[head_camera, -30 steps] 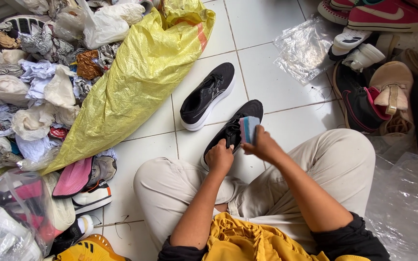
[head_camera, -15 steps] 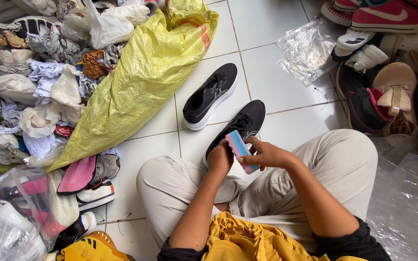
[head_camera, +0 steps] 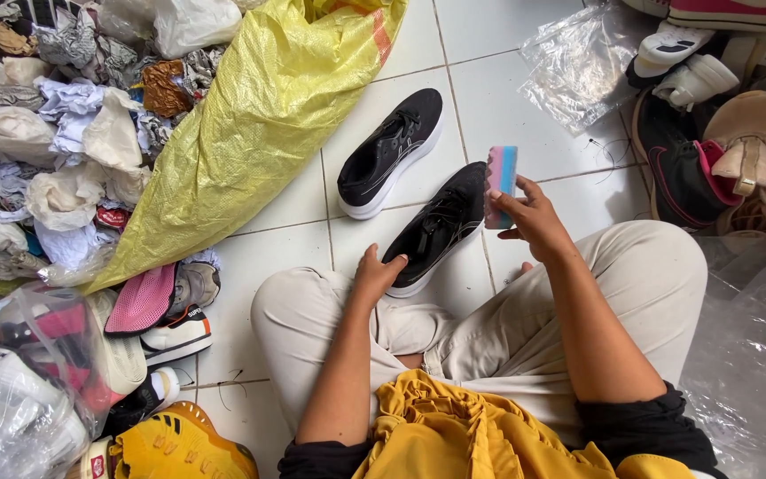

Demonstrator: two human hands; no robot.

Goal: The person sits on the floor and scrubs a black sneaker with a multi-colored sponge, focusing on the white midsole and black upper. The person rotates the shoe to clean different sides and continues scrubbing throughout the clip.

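Two black sneakers with white soles lie on the white tile floor. My left hand [head_camera: 375,271] rests on the heel end of the nearer sneaker [head_camera: 436,229], fingers loosely curled against it. My right hand [head_camera: 529,215] holds a pink and blue sponge block [head_camera: 501,182] upright, just right of that sneaker's toe. The other black sneaker [head_camera: 390,153] lies a little farther away to the left, untouched. I sit cross-legged in beige trousers [head_camera: 640,284] with a yellow cloth [head_camera: 454,435] in my lap.
A big yellow woven sack [head_camera: 259,124] lies at the left, beside a heap of crumpled paper and rags [head_camera: 46,142]. Assorted shoes [head_camera: 702,151] pile up at the right with clear plastic bags [head_camera: 578,62]. More shoes [head_camera: 161,319] and bagged items sit at the lower left.
My right hand has lifted the sponge block from the nearer sneaker's laces up and to the right. My left hand has slid to the sneaker's heel. The view has shifted slightly.
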